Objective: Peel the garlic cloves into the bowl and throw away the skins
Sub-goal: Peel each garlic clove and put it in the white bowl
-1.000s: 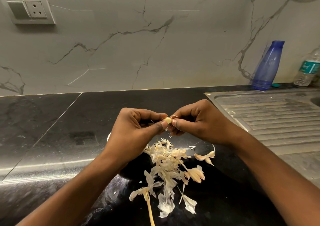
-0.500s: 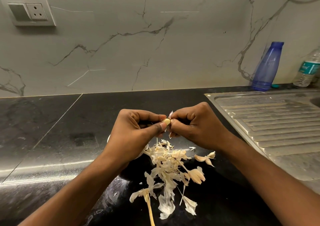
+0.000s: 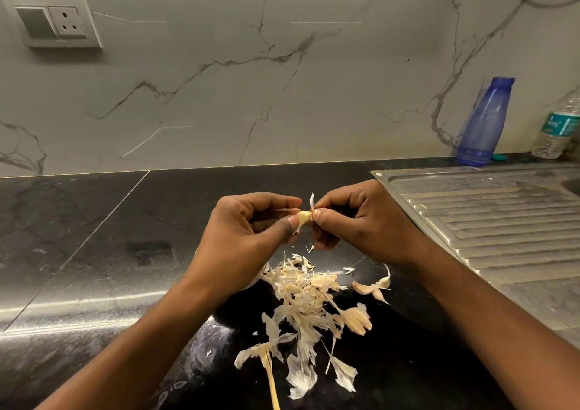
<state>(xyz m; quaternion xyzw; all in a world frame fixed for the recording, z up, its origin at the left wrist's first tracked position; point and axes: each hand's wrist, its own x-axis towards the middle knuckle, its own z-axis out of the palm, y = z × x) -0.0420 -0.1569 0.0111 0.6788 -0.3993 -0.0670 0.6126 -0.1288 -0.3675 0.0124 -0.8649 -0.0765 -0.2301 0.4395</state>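
Eased apart a touch since a second ago, baring more of the garlic clove [image 3: 303, 216] between the thumbs and lifting a strip of skin [image 3: 311, 201] upright. Holding both wrists raised above the table [image 3: 110, 252], knuckles up, fingers curled in. Pinching the clove's left end with the left hand [image 3: 248, 237], thumb against forefinger; nipping the skin at its right end with the right hand [image 3: 361, 221]. Carrying the clove with its long axis roughly left to right, above the pile of skins [image 3: 301, 296].
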